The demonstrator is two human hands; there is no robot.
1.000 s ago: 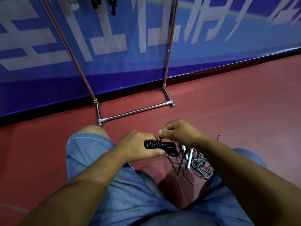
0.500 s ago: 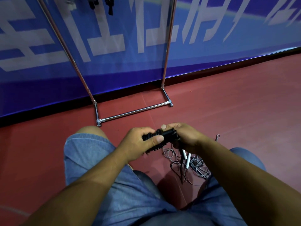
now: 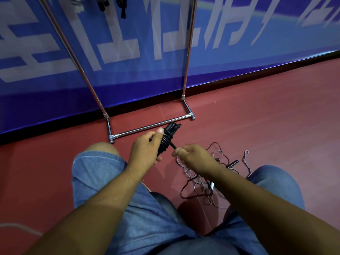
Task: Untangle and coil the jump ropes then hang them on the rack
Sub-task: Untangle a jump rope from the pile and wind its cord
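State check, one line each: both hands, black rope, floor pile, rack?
black rope bundle: wrapped tight, off the floor, not yet hung.
left hand: grips the bundle, thumb over the wraps.
right hand: pinches the bundle's free end.
floor pile: ropes tangled, lying loose.
rack: upright; dark items hang near its top.
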